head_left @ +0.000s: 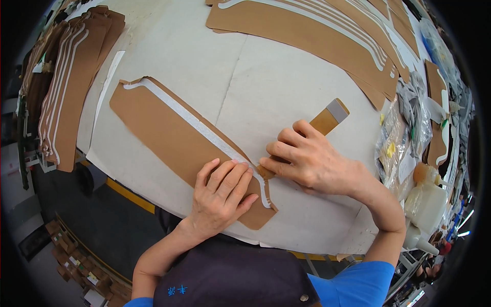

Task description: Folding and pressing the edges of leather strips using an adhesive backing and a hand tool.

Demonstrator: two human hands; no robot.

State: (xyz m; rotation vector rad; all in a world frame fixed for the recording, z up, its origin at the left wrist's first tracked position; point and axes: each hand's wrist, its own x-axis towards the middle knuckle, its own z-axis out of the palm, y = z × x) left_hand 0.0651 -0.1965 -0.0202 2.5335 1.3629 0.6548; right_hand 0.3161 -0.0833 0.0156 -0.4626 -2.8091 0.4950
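A long brown leather-like piece [158,125] lies slantwise on the table, with a white strip [189,118] along its far edge. My left hand [222,192] rests flat on this piece near its right end, its fingertips on the white strip. In my closed right hand [312,158] is a flat yellow-brown tool [324,121] with a grey band near its upper end. The tool's lower tip meets the curved edge of the piece, just right of my left fingertips. That edge shows small notches or folds below the tip.
The pale tabletop [184,46] carries stacked brown pieces with white strips [302,33] at the far side. More such pieces [76,87] hang at the left. Clear plastic bags [394,143] and a whitish plastic bottle [427,204] are at the right edge.
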